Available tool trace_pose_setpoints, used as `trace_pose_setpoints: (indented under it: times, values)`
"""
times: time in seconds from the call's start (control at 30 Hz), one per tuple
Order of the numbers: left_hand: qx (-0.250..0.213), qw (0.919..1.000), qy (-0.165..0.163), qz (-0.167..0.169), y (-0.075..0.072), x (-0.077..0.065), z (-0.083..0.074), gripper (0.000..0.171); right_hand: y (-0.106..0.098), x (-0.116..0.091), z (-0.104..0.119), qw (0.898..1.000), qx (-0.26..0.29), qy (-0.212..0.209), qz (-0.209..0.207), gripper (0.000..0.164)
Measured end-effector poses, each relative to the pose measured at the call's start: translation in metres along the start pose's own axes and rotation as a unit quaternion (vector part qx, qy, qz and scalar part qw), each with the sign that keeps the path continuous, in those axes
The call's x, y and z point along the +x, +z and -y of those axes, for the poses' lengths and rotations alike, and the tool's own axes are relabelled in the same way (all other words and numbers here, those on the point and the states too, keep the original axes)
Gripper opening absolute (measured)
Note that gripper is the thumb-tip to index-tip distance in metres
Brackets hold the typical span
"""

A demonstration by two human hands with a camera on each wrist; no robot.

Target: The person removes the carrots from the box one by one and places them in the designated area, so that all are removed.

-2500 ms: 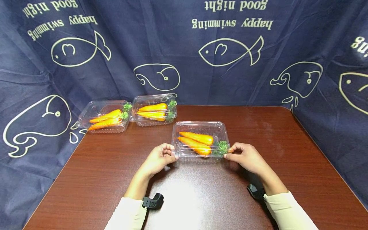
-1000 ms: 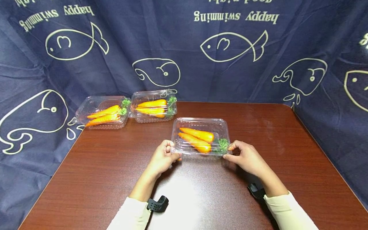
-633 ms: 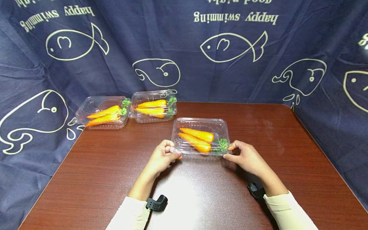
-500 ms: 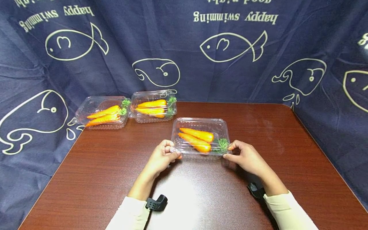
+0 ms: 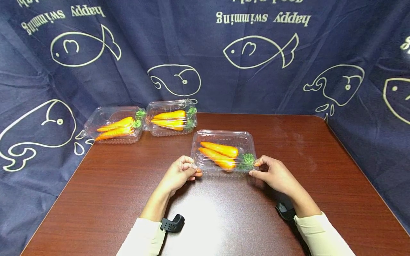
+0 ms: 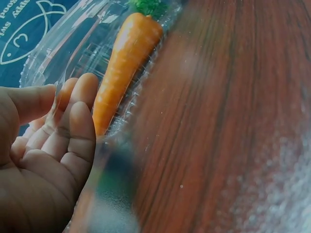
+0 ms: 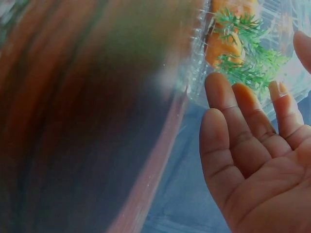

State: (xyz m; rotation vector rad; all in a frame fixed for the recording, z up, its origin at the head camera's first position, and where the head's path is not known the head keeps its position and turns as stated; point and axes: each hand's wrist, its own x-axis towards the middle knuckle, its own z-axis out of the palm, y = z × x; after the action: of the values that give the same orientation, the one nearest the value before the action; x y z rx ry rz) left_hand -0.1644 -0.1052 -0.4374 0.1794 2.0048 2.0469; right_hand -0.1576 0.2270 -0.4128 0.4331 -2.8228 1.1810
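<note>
A clear plastic clamshell container sits before me on the table, its lid down over two orange carrots and a green leafy tuft. At its front left corner, my left hand pinches the lid's edge between thumb and fingers; the left wrist view shows the thin plastic between them, beside a carrot. My right hand has thumb and fingertips at the front right corner. In the right wrist view, that hand's other fingers stretch loosely below the leaves.
Two more clear containers with carrots, a left one and a right one, stand side by side at the back left of the brown table. A dark blue curtain with fish drawings hangs along the table's back and sides.
My left thumb and fingers have shifted slightly at the container's front left corner, and the left wrist has moved a little left. The right hand has barely moved.
</note>
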Motion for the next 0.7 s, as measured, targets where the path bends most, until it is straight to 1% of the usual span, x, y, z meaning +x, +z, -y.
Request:
trace_pose_setpoints:
  times: [0.17, 0.3, 0.47, 0.57, 0.7]
  values:
    - [0.020, 0.9998, 0.005, 0.005, -0.0001, -0.0002, -0.0011, 0.018, -0.0003, -0.0002, 0.0000, 1.000, 0.004, 0.005, 0.001, 0.020]
    - [0.034, 0.9994, 0.001, 0.005, -0.0003, -0.0011, -0.0032, 0.025, -0.0012, -0.0004, 0.0016, 1.000, 0.013, 0.010, 0.005, 0.021]
    - [0.027, 0.9996, -0.007, 0.007, -0.0021, -0.0020, -0.0068, 0.033, -0.0017, -0.0007, 0.0029, 1.000, 0.020, 0.015, 0.011, 0.021]
    - [0.025, 0.9997, -0.006, -0.005, -0.0006, -0.0011, -0.0080, 0.029, -0.0017, -0.0007, 0.0037, 0.999, 0.025, 0.021, 0.014, 0.020]
    - [0.037, 0.9989, -0.001, -0.028, 0.0034, 0.0009, -0.0085, 0.020, -0.0019, -0.0011, 0.0050, 0.999, 0.021, 0.029, 0.013, 0.021]
